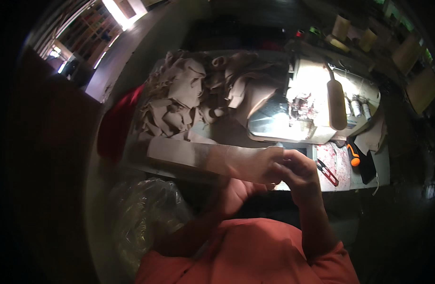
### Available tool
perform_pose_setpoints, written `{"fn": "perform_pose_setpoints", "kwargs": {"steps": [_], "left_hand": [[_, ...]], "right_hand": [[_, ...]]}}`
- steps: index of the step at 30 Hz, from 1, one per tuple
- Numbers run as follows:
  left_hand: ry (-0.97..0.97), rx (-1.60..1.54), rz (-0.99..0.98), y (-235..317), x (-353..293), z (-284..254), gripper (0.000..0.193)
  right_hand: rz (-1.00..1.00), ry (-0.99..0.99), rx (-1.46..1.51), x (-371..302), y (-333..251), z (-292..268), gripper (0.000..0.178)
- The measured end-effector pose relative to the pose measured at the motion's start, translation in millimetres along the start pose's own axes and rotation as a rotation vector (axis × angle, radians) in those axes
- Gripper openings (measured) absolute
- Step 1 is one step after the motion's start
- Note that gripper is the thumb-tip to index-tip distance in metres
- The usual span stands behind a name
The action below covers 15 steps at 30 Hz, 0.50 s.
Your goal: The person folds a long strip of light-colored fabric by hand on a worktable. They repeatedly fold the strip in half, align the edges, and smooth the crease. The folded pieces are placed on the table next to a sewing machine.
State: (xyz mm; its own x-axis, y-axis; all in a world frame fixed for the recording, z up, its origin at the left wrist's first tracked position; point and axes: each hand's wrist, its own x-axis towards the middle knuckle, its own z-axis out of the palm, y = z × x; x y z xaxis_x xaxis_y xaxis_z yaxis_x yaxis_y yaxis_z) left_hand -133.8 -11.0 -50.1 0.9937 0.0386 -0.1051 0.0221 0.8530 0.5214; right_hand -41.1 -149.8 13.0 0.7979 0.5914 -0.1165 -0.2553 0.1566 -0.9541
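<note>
A long beige fabric piece [241, 160] stretches across the front of the worktable, its pale left end lying near the table edge. My right hand [299, 171] is closed on its right end, fingers bent over the cloth. Just below the strip's lower edge is my left hand [237, 193], slightly blurred, its palm showing and its fingers reaching rightward, apart. Part of that hand is hidden by the fabric, and I cannot tell whether it touches the cloth. Beyond the strip stands a brightly lit sewing machine [317, 102], its needle area washed out by glare.
Crumpled beige fabric pieces [177, 90] are heaped at the back left. Red-handled thread snips [328, 173] and an orange-ended tool [354, 160] lie at the right. A clear plastic bag [151, 208] hangs below the front edge; red cloth [115, 128] is at the left.
</note>
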Motion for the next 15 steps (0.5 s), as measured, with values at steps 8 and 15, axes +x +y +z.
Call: {"fn": "perform_pose_setpoints", "kwargs": {"steps": [8, 15], "left_hand": [[0.624, 0.044, 0.838, 123.0, 7.2, -60.6, 0.048], [-0.224, 1.996, 0.559, 25.5, 25.0, 35.0, 0.058]], "right_hand": [[0.114, 0.073, 0.303, -1.6, 19.8, -25.4, 0.018], [0.153, -0.064, 0.405, -1.8, 25.1, -18.5, 0.022]]}}
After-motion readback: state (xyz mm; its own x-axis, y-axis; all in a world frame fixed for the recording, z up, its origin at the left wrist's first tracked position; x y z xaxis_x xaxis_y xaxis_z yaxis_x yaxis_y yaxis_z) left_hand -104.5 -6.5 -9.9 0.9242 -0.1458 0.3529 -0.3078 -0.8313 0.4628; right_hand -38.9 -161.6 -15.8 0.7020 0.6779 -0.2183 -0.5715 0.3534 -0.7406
